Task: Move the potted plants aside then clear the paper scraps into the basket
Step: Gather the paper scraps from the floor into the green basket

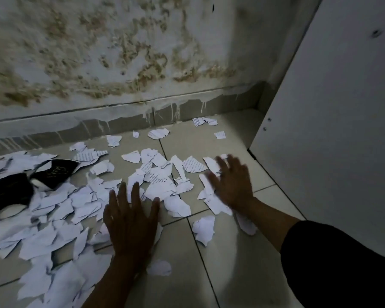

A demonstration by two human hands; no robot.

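Two hands, left (129, 221) and right (231, 185), spread flat, apparently on paper scraps (60, 210) across floor (231, 274).

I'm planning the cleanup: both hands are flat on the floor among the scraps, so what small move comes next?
Probably sweep the right hand leftward, pushing its scraps toward the left hand, since they lie loose and spread between both open hands.
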